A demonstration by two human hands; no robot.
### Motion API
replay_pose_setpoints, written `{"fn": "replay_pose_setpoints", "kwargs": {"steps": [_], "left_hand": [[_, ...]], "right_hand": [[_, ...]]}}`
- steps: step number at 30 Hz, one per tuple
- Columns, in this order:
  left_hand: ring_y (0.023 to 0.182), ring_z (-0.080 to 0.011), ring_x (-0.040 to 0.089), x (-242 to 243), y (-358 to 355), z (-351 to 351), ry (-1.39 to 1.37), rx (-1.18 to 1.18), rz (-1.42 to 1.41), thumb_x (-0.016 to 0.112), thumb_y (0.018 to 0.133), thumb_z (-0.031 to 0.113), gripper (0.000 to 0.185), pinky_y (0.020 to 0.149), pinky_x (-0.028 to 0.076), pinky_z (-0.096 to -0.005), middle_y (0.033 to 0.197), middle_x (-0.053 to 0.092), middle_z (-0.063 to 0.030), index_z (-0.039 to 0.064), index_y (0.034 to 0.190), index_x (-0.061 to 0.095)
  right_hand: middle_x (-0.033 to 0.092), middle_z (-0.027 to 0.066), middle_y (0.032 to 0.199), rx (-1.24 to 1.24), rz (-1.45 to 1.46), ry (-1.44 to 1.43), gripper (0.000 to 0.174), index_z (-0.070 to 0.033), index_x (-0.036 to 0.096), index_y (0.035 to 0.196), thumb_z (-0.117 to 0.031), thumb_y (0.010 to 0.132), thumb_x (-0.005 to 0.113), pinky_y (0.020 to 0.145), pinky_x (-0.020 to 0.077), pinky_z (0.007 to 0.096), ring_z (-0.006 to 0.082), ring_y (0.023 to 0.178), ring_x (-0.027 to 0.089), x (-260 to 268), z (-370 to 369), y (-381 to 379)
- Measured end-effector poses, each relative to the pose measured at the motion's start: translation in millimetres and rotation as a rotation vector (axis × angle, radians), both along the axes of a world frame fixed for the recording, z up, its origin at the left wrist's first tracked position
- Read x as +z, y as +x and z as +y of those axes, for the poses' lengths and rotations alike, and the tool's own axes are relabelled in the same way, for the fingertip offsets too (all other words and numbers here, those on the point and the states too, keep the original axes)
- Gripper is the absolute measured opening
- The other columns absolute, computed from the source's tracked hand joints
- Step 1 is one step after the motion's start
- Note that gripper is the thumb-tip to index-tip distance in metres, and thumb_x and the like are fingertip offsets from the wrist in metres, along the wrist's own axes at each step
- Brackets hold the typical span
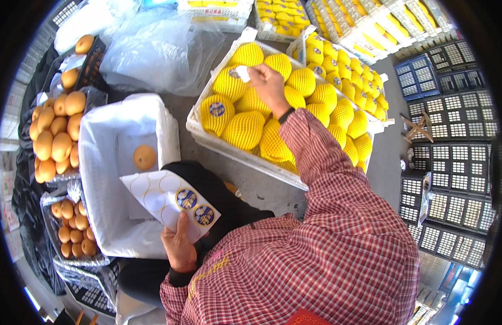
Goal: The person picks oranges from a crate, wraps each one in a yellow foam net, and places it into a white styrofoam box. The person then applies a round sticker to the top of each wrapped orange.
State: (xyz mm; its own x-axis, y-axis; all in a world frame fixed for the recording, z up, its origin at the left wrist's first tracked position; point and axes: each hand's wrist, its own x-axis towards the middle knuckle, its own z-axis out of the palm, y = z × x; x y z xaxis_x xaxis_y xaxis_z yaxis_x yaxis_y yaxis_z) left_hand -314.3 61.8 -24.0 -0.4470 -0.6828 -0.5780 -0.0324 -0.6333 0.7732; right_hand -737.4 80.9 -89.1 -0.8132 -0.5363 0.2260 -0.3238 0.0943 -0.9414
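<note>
My left hand (180, 245) grips a sheet of round stickers (157, 185), thumb on top. Two blue-and-gold stickers show at the sheet's right end; the other circles I can see are blank. My right hand (267, 83) pinches a small white-backed sticker (242, 73) against a pear-shaped fruit in a yellow foam net (228, 86). The sticker's face is mostly hidden. Around that hand, more netted fruits fill a white plastic crate (242, 152). One netted fruit (217, 113) at the crate's left corner bears a blue sticker.
On my left, a white-lined box (96, 174) holds one bare brown pear (144, 157). Beyond it stand crates of bare pears (58, 134). Clear plastic bags (153, 53) lie ahead. Another crate of stickered fruit (348, 73) adjoins on the right, and black crates (449, 138) line the right side.
</note>
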Motion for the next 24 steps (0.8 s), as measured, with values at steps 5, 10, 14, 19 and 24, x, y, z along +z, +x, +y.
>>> {"fn": "replay_pose_setpoints", "kwargs": {"steps": [5, 10, 14, 19, 24], "left_hand": [[0.077, -0.0207, 0.071, -4, -3, -4, 0.010, 0.042, -0.029, 0.063, 0.101, 0.026, 0.031, 0.048, 0.057, -0.0312, 0.102, 0.072, -0.0107, 0.004, 0.121, 0.060], [0.079, -0.0224, 0.072, 8, 3, -11, 0.104, -0.004, -0.017, 0.064, 0.100, 0.024, 0.036, 0.048, 0.057, -0.0303, 0.103, 0.071, -0.0131, -0.002, 0.124, 0.057], [0.083, -0.0210, 0.072, 14, -7, -10, 0.117, 0.073, 0.005, 0.069, 0.096, 0.015, 0.031, 0.052, 0.058, -0.0300, 0.106, 0.071, -0.0100, -0.002, 0.120, 0.062], [0.090, -0.0207, 0.072, 10, -9, -1, 0.109, 0.142, 0.126, 0.071, 0.094, 0.014, 0.031, 0.058, 0.062, -0.0318, 0.109, 0.072, -0.0084, 0.001, 0.121, 0.064], [0.092, -0.0194, 0.072, 14, 0, 8, 0.029, 0.128, 0.176, 0.073, 0.092, 0.013, 0.032, 0.061, 0.062, -0.0305, 0.108, 0.072, -0.0064, 0.006, 0.123, 0.064]], "right_hand": [[0.070, 0.0116, 0.076, -0.278, 0.980, 0.382, 0.019, -0.007, 0.067, 0.085, -0.025, 0.093, 0.066, 0.062, 0.0546, 0.0416, 0.0322, 0.069, 0.068, -15, -22, -106], [0.070, 0.0083, 0.079, -0.142, 1.091, 0.778, 0.033, -0.009, 0.070, 0.084, -0.035, 0.098, 0.057, 0.064, 0.0549, 0.0406, 0.0261, 0.069, 0.067, -33, -50, -108], [0.073, 0.0089, 0.095, 0.160, 1.087, 0.764, 0.033, -0.009, 0.074, 0.097, -0.037, 0.097, 0.059, 0.090, 0.0498, 0.0414, 0.0305, 0.092, 0.067, 12, -39, -46], [0.070, 0.0069, 0.098, 0.798, 0.484, 0.027, 0.018, -0.007, 0.071, 0.100, -0.017, 0.086, 0.077, 0.083, 0.0556, 0.0357, 0.0247, 0.092, 0.068, 92, 19, 170], [0.070, 0.0015, 0.097, 0.691, 0.553, -0.035, 0.017, -0.009, 0.076, 0.097, -0.015, 0.081, 0.079, 0.085, 0.0536, 0.0347, 0.0223, 0.095, 0.065, 87, 33, 240]]}}
